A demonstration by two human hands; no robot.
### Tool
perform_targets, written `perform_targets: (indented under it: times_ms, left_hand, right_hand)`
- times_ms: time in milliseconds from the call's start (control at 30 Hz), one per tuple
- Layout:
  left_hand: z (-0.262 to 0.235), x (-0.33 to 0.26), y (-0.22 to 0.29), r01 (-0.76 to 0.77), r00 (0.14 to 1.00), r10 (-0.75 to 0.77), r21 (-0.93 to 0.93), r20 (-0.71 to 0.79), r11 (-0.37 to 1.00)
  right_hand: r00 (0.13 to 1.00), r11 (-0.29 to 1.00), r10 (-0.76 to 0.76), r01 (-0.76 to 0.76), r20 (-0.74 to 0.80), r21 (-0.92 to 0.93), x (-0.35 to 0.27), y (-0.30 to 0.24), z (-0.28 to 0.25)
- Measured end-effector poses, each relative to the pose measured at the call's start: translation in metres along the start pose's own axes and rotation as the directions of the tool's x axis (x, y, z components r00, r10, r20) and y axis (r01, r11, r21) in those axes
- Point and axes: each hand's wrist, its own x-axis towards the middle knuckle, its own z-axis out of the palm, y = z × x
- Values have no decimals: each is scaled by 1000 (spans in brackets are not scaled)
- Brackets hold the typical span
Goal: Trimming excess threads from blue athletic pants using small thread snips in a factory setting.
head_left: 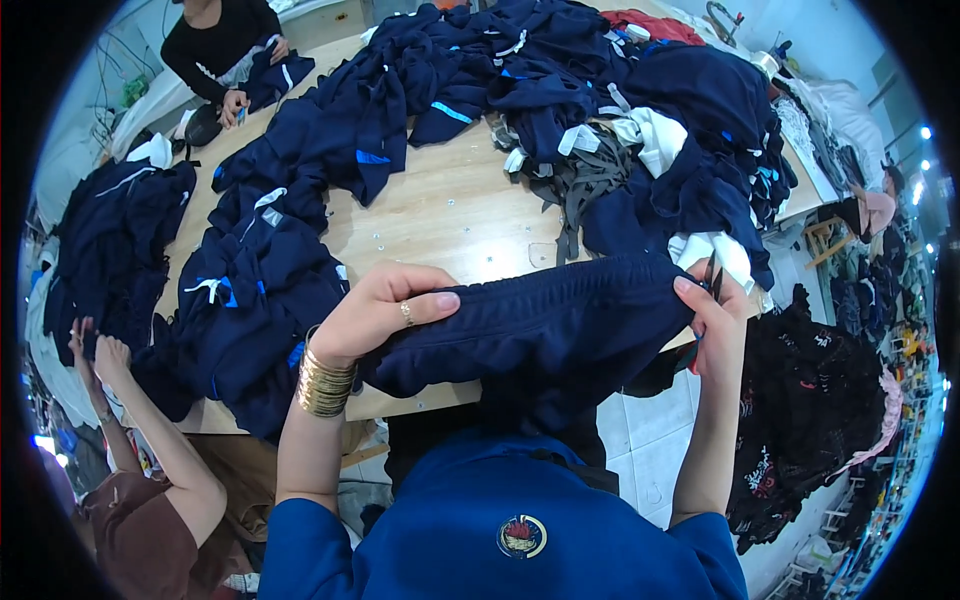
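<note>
A navy garment with a gathered elastic waistband (560,315) is stretched between my two hands, in front of my body at the table's near edge. My left hand (385,310) grips one end of the band, thumb on top; a ring and stacked gold bangles are on this arm. At the other end, my right hand (718,315) pinches the band between thumb and fingers. Small dark scissors (713,275) also sit in my right hand, their tips pointing up. The garment's lower part hangs toward my lap, partly hidden.
Heaps of navy garments (270,300) cover much of the wooden table (440,225). Grey straps (580,185) and white cloth (655,140) lie among them. Co-workers' hands are at the left (110,355) and far left (235,105). A black patterned cloth pile (810,400) is at right.
</note>
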Motion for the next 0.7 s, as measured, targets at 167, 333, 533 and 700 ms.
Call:
perform_targets:
  times_ms: [167,333,533,700]
  left_hand:
    - [21,16,13,-157,983,129,240,128,958]
    - [29,39,34,-282,948,192,388,254,878]
    - [-38,18,31,-68,994,36,337,101,939]
    - [-72,-5,25,-130,983,151,185,-103,974]
  right_hand:
    - [919,924,-276,335,281,-187,4,-13,35]
    - [662,977,-114,212,740,-38,18,-9,43]
    - [988,981,-96,73,123,177,24,-33,-50]
    - [991,964,-130,132,-23,233,22,-42,-82]
